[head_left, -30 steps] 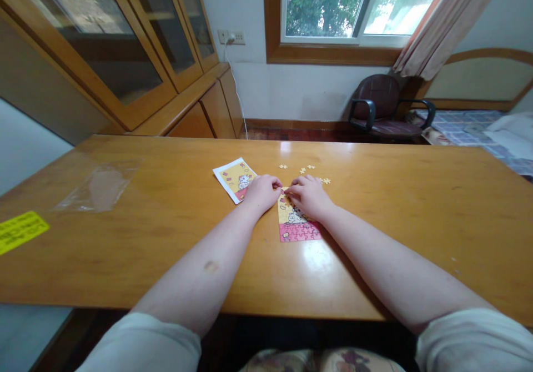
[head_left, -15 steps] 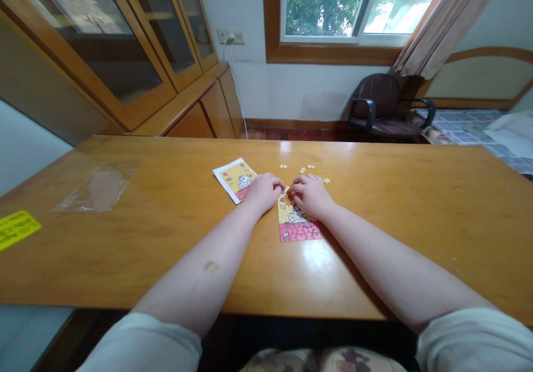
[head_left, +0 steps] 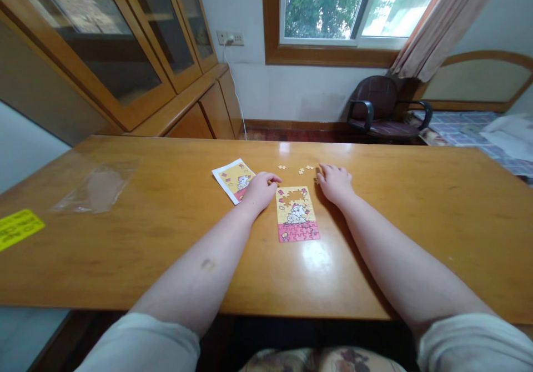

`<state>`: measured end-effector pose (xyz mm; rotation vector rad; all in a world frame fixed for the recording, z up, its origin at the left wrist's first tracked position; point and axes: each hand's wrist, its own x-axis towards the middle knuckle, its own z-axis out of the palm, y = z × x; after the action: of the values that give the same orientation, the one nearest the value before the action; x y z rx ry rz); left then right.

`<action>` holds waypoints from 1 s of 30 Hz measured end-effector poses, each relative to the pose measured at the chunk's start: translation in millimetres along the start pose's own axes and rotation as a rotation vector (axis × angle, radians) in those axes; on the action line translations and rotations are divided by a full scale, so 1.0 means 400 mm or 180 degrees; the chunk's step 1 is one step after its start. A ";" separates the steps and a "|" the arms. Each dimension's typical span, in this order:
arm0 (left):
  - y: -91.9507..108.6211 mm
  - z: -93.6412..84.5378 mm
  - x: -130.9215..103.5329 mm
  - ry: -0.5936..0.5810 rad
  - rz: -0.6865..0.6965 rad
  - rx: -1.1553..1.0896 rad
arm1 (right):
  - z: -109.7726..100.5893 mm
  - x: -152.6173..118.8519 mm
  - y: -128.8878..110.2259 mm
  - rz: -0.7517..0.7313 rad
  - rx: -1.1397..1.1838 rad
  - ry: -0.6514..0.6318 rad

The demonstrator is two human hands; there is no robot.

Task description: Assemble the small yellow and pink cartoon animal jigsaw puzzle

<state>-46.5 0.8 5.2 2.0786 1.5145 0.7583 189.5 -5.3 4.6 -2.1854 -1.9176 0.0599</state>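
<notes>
A jigsaw puzzle (head_left: pixel 296 214), yellow above and pink below with a white cartoon animal, lies on the wooden table (head_left: pixel 166 239); a gap shows wood in its upper part. My left hand (head_left: pixel 261 190) rests at its upper left corner, fingers bent, and what they hold, if anything, is too small to name. To the right of the puzzle, my right hand (head_left: pixel 334 183) is over a loose piece, mostly hidden at its fingertips. Loose pieces (head_left: pixel 301 171) lie beyond the puzzle. The printed picture card (head_left: pixel 233 180) is left of it, partly behind my left hand.
A clear plastic bag (head_left: pixel 102 189) lies on the table's left side, with a yellow label (head_left: pixel 19 229) near the left edge. Beyond the table stand a glass-door cabinet (head_left: pixel 166 91), an armchair (head_left: pixel 377 102) and a bed.
My right hand has moved right, off the puzzle to the loose piece, uncovering the gap in the puzzle. My left hand has shifted slightly left.
</notes>
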 end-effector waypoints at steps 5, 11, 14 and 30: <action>0.000 0.002 0.000 0.0014 -0.0022 -0.0085 | 0.030 0.003 0.006 -0.0181 -0.0114 0.0052; 0.002 0.001 0.001 0.0005 -0.0038 -0.0140 | 0.042 0.014 0.015 -0.0079 0.0239 0.0508; 0.004 0.001 0.001 0.0001 -0.0050 -0.0123 | 0.043 0.015 0.016 -0.0124 0.0285 0.0445; 0.001 0.001 0.001 0.0005 -0.0031 -0.0111 | 0.048 0.022 0.009 -0.0025 0.0406 0.0452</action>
<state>-45.8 0.9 5.3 2.0442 1.5006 0.7773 190.7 5.7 -13.9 -2.0422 -1.7942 0.0240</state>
